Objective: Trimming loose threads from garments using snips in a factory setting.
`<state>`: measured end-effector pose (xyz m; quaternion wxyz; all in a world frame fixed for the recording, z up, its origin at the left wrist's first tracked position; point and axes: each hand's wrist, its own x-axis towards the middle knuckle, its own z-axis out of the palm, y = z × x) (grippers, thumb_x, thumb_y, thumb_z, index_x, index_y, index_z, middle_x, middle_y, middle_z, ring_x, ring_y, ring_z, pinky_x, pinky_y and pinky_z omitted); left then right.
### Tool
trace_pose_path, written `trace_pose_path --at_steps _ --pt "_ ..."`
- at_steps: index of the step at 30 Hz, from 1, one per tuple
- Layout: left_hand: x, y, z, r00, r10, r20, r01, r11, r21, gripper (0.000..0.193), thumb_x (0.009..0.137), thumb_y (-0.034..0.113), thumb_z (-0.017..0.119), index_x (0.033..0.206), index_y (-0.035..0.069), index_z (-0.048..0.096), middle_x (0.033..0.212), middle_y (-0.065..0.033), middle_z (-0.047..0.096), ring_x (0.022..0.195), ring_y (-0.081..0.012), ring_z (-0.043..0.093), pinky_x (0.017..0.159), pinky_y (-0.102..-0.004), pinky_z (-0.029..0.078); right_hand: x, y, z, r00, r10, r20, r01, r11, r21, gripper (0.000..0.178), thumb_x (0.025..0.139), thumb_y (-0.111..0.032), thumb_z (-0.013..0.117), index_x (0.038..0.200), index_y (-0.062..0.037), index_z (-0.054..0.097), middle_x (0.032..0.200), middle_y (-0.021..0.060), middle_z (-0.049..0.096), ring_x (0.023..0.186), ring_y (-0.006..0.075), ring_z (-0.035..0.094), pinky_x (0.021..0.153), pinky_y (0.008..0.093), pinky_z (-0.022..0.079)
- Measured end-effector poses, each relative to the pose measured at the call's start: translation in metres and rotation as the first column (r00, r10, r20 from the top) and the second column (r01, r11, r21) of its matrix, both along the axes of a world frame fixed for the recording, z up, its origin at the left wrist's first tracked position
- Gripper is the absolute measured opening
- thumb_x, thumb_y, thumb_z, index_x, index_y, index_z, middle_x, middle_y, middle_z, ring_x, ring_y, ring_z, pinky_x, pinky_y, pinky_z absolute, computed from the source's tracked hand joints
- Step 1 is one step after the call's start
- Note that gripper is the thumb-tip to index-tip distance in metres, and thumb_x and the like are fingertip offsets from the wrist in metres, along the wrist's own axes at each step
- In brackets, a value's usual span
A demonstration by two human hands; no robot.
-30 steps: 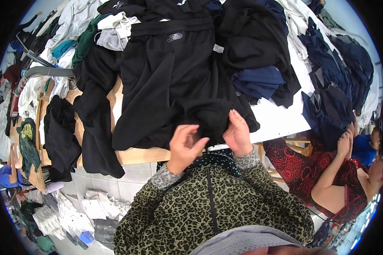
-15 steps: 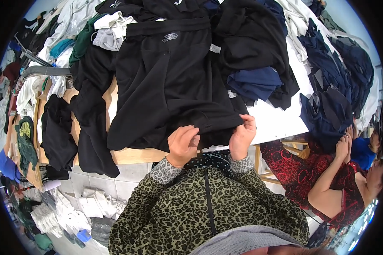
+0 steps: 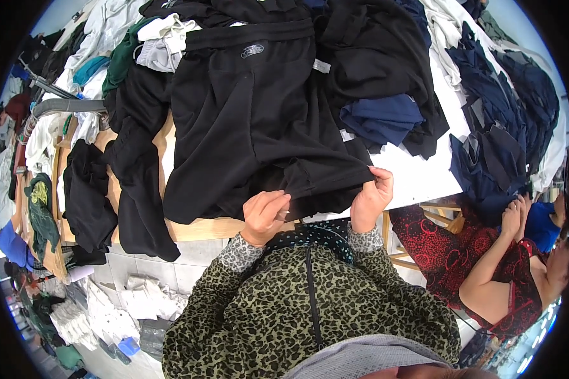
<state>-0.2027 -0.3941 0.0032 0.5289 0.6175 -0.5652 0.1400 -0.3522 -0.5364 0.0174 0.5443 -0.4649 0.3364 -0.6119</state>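
A pair of black trousers [image 3: 221, 107] lies spread on the table, its waistband at the far side and a small pale printed mark just below it. The leg end nearest me is lifted and pulled out sideways between my hands. My left hand [image 3: 265, 216] is closed, thumb and fingers pinching the left part of the hem. At the hem's right corner my right hand [image 3: 373, 197] pinches the cloth near the table's front edge. Folds hide the lower part of the other leg.
More black garments [image 3: 373, 57] and a folded navy garment [image 3: 382, 119] lie to the right. A grey curved bar [image 3: 69, 106] stands left, near black cloth hanging over the table edge [image 3: 205, 231]. White bundles [image 3: 148, 297] lie on the floor. Another person's hands [image 3: 515, 215] hold navy clothing at right.
My hands have drawn farther apart, the right moving right and the left slightly left. The hem between them is stretched wider.
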Motion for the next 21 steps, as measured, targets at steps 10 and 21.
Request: trace_pose_path --at_steps 10,21 --pt "-0.002 0.001 0.006 0.997 -0.016 -0.070 0.016 1.000 0.007 0.026 0.062 -0.006 0.070 0.085 0.002 0.063 0.079 -0.0090 0.061 0.061 -0.0232 0.060 0.053 -0.0293 0.049 0.001 0.003 0.001 0.979 0.116 -0.169 -0.116 0.993 0.011 0.014 0.080 0.012 0.054 0.088 0.0013 0.056 0.088 0.0028 0.056 0.081 0.0087 0.055 0.076 0.0196 0.044" --pt "-0.004 0.000 0.005 0.977 -0.018 -0.213 0.028 0.999 0.043 0.029 0.060 -0.010 0.068 0.086 0.002 0.062 0.078 -0.0096 0.061 0.063 -0.0238 0.060 0.054 -0.0294 0.050 -0.001 0.005 -0.004 0.905 0.254 -0.340 -0.261 0.965 0.024 0.017 0.079 0.011 0.055 0.094 0.0029 0.057 0.089 0.0035 0.057 0.080 0.0084 0.055 0.073 0.0194 0.044"
